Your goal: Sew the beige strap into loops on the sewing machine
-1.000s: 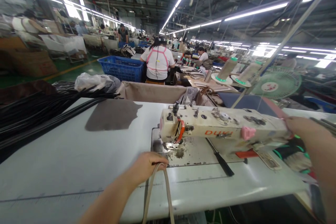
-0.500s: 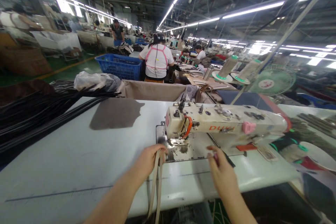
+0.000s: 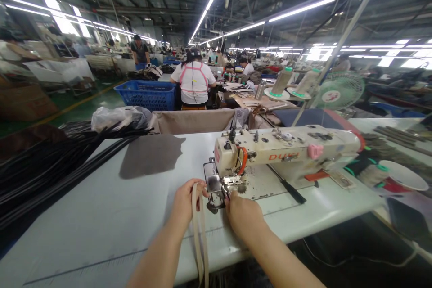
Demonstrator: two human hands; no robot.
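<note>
A cream sewing machine [image 3: 286, 150] stands on a white table [image 3: 101, 220]. My left hand [image 3: 186, 200] is closed on a beige strap [image 3: 199, 234], which hangs folded over the table's near edge. My right hand [image 3: 241, 213] rests just in front of the needle plate [image 3: 216, 185], its fingertips at the presser foot; the fingers are curled and I cannot see what they pinch.
A bundle of black straps [image 3: 50, 166] lies across the table's left. A dark fabric piece [image 3: 151, 155] lies behind my hands. Thread cones [image 3: 281, 82] and a green fan [image 3: 337, 92] stand at the back right. A blue basket [image 3: 146, 94] and seated workers are beyond.
My right hand came from the machine's right end to the presser foot. My left hand with the strap shifted slightly toward the needle plate. The view tilted down.
</note>
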